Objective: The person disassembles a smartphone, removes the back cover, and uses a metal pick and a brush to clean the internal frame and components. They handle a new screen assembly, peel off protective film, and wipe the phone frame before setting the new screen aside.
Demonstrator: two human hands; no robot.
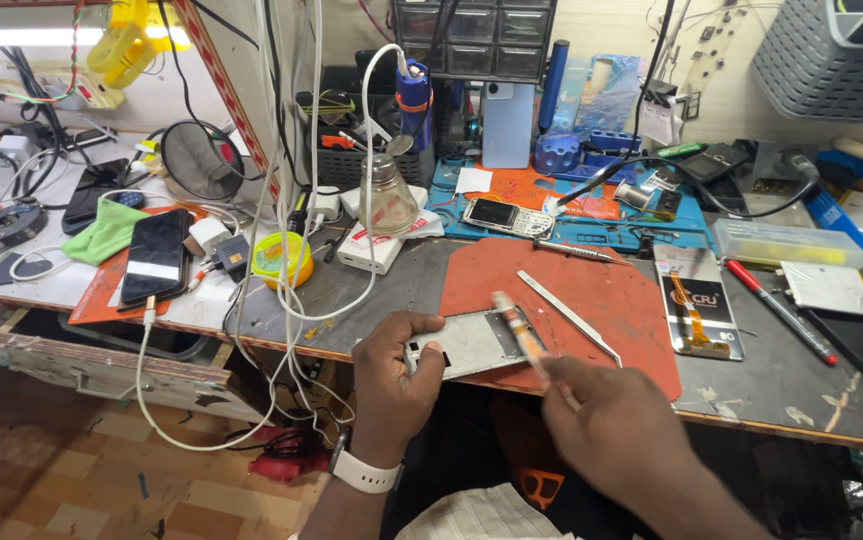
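My left hand point(392, 385) grips the left end of an opened phone body point(472, 342), a silver-grey frame held flat over the near edge of a red work mat point(612, 300). My right hand point(607, 425) holds a thin brush-like tool point(520, 335), blurred, whose tip rests on the right part of the phone body. A white watch sits on my left wrist. Metal tweezers point(570, 318) lie on the mat just right of the phone body.
A phone display part with an orange flex cable point(702, 305) lies right of the mat, a red pen point(780, 310) beyond it. A black phone point(155, 256), a yellow tape roll point(282, 258), a glass bottle point(390, 195) and several white cables crowd the left.
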